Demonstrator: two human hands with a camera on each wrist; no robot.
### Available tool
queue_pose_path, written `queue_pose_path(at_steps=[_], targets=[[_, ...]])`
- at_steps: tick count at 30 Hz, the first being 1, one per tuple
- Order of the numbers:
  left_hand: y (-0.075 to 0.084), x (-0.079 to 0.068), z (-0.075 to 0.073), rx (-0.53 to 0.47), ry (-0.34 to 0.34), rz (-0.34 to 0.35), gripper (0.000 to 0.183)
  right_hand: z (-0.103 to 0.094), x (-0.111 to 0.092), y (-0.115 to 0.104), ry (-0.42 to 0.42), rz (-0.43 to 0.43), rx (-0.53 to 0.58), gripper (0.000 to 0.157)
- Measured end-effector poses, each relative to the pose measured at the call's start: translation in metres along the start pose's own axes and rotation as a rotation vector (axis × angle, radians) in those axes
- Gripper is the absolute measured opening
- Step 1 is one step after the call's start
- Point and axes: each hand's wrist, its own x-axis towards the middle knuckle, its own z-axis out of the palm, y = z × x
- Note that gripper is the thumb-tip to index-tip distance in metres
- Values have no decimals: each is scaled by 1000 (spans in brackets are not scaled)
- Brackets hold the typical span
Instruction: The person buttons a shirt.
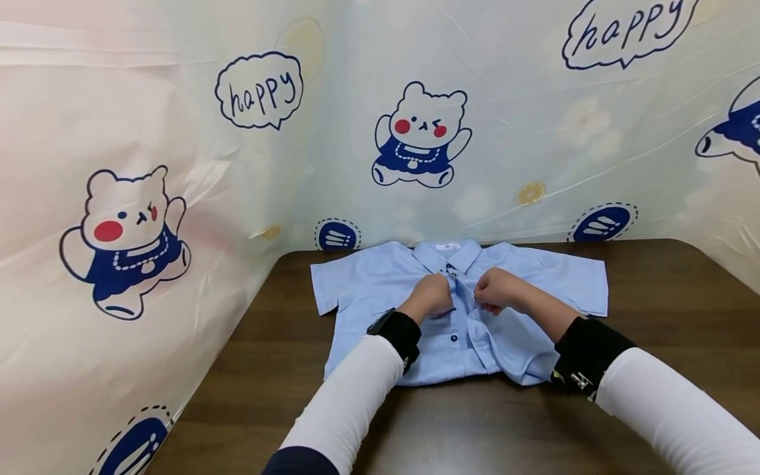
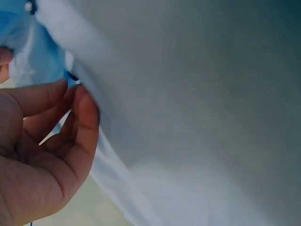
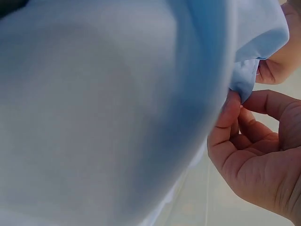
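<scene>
A light-blue short-sleeved shirt (image 1: 368, 284) lies front up, its collar at the far side and its front partly unfastened. My left hand (image 1: 435, 295) pinches the front edge with dark buttons; in the left wrist view a dark button (image 2: 72, 75) shows right at the thumb and fingertips. Close by, my right hand (image 1: 497, 290) grips the opposite front edge and lifts it. The right wrist view shows the thumb and forefinger pinching a fold of blue cloth (image 3: 244, 80). Lower down the front, another dark button (image 1: 454, 338) is visible.
The shirt is spread on a dark brown wooden table (image 1: 273, 356), near its far edge. A pale curtain (image 1: 505, 132) printed with cartoon bears hangs behind the table and along its left side. Both wrists wear black bands over white sleeves.
</scene>
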Motion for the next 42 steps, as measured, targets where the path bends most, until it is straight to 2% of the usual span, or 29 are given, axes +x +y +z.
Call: queue_pose_path(at_steps=[4, 7, 11, 14, 16, 19, 21, 22, 24, 26, 32, 36, 42], targets=[[2, 1, 3, 19, 68, -21, 32, -1, 0, 1, 13, -16, 41, 11], [2, 2, 6, -5, 78, -7, 25, 0, 0, 1, 14, -12, 69, 11], [-2, -1, 6, -92, 113, -7, 31, 2, -1, -1, 27, -11, 100, 11], [-8, -6, 7, -286, 152, -58, 28, 4, -2, -2, 62, -17, 108, 11], [-11, -9, 7, -518, 156, -100, 18, 5, -3, -4, 97, -26, 109, 12], [-14, -14, 8, -884, 123, -153, 3, 9, -4, -7, 151, -45, 123, 13], [-15, -16, 8, -1092, 86, -178, 4, 11, -5, -9, 184, -72, 119, 13], [-15, -17, 7, -1164, 66, -187, 5, 13, -5, -10, 199, -81, 118, 13], [-15, -18, 7, -1243, 35, -207, 5, 15, -5, -12, 214, -99, 100, 12], [-15, -18, 6, -1299, 8, -224, 4, 17, -4, -13, 217, -113, 89, 12], [-14, -18, 5, -1351, -22, -249, 5, 20, -3, -13, 192, -101, 110, 12], [-12, -19, 5, -1339, -14, -259, 3, 21, -3, -14, 177, -75, 139, 14], [-12, -21, 7, -1285, -7, -284, 5, 22, -3, -15, 138, -44, 252, 21]])
